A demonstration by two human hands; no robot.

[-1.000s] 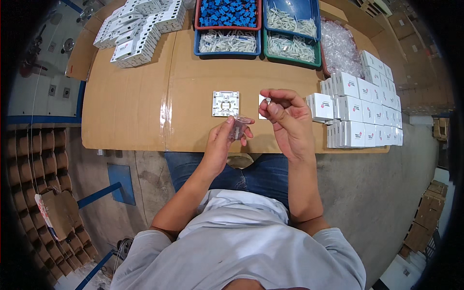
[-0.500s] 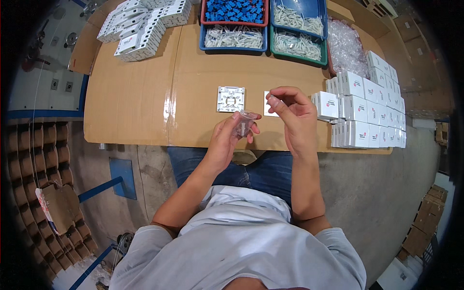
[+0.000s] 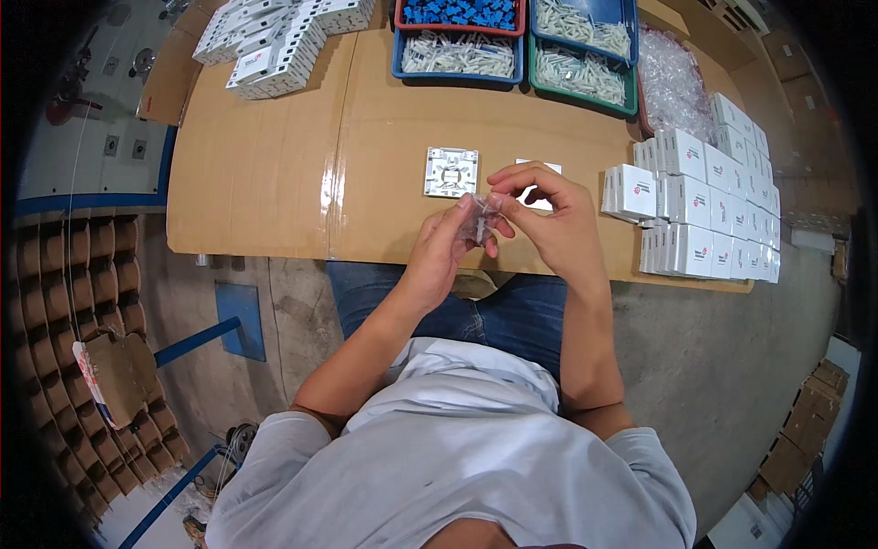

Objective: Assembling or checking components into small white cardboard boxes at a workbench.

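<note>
My left hand holds a small clear plastic bag between its thumb and fingers. A small pale piece shows through the plastic. The thumb and finger of my right hand are pinched together at the bag's upper edge; whatever they grip is too small to make out. Just beyond my left fingertips lies a white square mounting frame with a round middle opening, flat on the cardboard. Behind my right fingers sits a flat white square plate, partly covered by the hand.
Stacked white boxes stand on the right, beside a tray of clear plastic bags. Along the back are a red bin of blue pieces and bins of white plugs. More white switch boxes are piled at the far left.
My right hand has come left and down, from apart to touching the bag's edge. The bag's round mouth now looks crumpled. The whole view has shifted slightly.
</note>
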